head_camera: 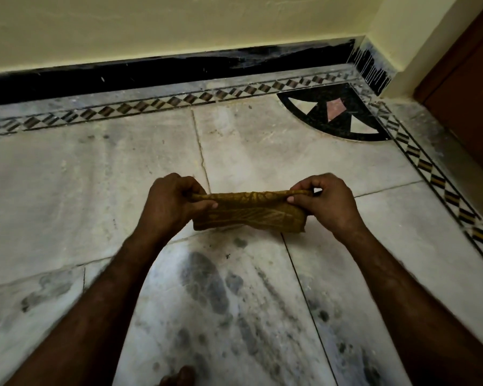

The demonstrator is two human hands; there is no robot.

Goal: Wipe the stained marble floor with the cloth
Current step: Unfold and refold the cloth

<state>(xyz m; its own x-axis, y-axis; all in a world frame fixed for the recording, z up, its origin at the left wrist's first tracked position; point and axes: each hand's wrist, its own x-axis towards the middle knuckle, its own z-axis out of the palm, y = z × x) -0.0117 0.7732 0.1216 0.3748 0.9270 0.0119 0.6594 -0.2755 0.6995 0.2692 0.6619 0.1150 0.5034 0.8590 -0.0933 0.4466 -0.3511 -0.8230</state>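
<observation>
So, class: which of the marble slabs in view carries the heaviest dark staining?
The near slab, directly below the cloth and between the forearms, bears large dark smears; slabs nearer the wall look paler.

Pale yellow wall (179, 26) meets a black skirting (151, 72) at a corner. Diamond-pattern border strip (151, 104) runs along both walls; black fan-shaped corner inlay (338, 112). Brown wooden door (469, 87) on the right. Dim light.

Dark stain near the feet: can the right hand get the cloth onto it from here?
Probably yes. The stain lies just below the cloth, bare floor between, nothing blocking. Both the right hand and left hand grip it.
</observation>
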